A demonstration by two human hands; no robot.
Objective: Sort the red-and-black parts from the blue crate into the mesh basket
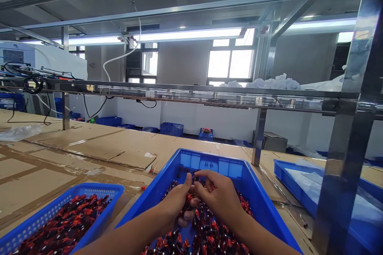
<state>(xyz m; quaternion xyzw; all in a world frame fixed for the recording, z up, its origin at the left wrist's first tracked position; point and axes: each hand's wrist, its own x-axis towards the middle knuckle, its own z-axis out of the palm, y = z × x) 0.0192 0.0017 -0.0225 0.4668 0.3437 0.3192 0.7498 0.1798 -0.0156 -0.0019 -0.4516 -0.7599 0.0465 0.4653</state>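
Both my hands meet over a deep blue bin [265, 203] that holds many small, glossy red and black parts [206, 231]. My left hand [178, 203] has its fingers curled around a few of these small red and black parts, with the thumb pointing up. Close against it, my right hand [220, 197] is bent in a pinch on a small dark red part at the fingertips. The exact kind of these parts is too small to make out, and the fingers partly cover them.
At the left stands a perforated blue basket [118, 191] full of similar red and black parts [68, 219]. A metal post [341, 167] rises at the right, before a blue tray [279, 171] with clear plastic. A metal shelf [179, 92] crosses above the cardboard-covered table [119, 147].
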